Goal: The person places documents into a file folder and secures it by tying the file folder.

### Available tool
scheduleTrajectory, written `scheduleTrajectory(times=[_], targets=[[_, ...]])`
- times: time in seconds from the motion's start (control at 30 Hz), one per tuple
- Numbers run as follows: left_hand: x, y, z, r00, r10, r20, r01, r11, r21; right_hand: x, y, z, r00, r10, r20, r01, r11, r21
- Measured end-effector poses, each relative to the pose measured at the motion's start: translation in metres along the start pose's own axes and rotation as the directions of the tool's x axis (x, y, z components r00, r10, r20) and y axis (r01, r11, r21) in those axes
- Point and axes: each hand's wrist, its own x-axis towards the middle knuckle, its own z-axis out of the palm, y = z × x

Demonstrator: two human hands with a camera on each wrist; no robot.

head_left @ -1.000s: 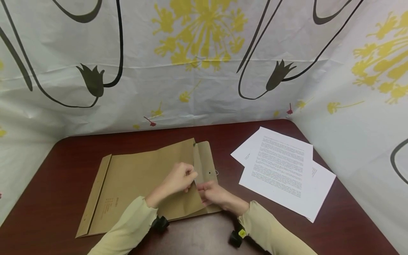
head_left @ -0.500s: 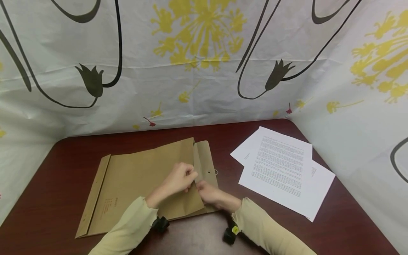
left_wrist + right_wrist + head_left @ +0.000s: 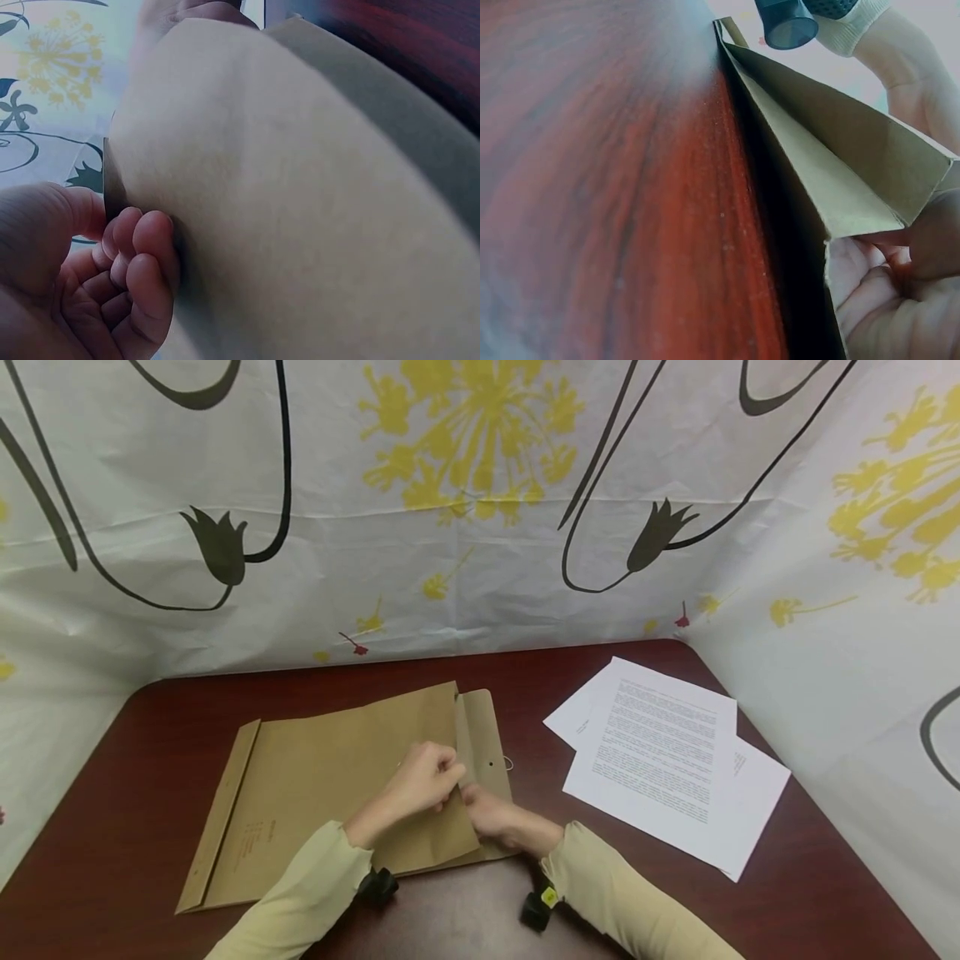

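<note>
A brown kraft paper document envelope [image 3: 322, 777] lies on the table, its mouth toward the right and faint red print near its lower left. My left hand [image 3: 427, 777] pinches the upper sheet at the mouth and keeps it lifted; in the left wrist view, thumb and curled fingers meet at the paper's edge. My right hand [image 3: 491, 818] reaches into the mouth from the right, over the open flap [image 3: 491, 739]. Its fingertips are hidden under the lifted sheet, and I cannot tell whether they hold anything. In the right wrist view its palm [image 3: 877, 307] shows beside the envelope's folded side.
Overlapping white printed sheets [image 3: 652, 743] lie on the right of the dark red table [image 3: 570, 893]. A small white string loop [image 3: 508, 763] sticks out past the flap. Patterned white cloth [image 3: 465, 585] stands behind the table and along its sides.
My right hand has moved left, deeper into the envelope's mouth, and its fingers have gone out of sight. The left hand keeps its pinch in the same place.
</note>
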Motion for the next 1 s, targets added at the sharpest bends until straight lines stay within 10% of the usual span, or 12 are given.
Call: scheduleTrajectory(times=[0.33,0.8,1.0], targets=[[0.005,0.001,0.005,0.998,-0.064,0.022,0.064,0.998,-0.001,-0.029,-0.001,-0.03,0.999,0.046,-0.021,-0.044,0.996,0.083],[0.013,0.004,0.024,0.965,-0.256,0.058,0.229,0.928,0.293,-0.113,0.014,-0.121,0.977,0.015,-0.211,0.013,0.991,0.134],[0.018,0.006,0.034,0.989,-0.151,0.008,0.139,0.93,0.34,-0.147,0.024,-0.149,0.925,0.048,-0.376,-0.02,0.997,0.077]])
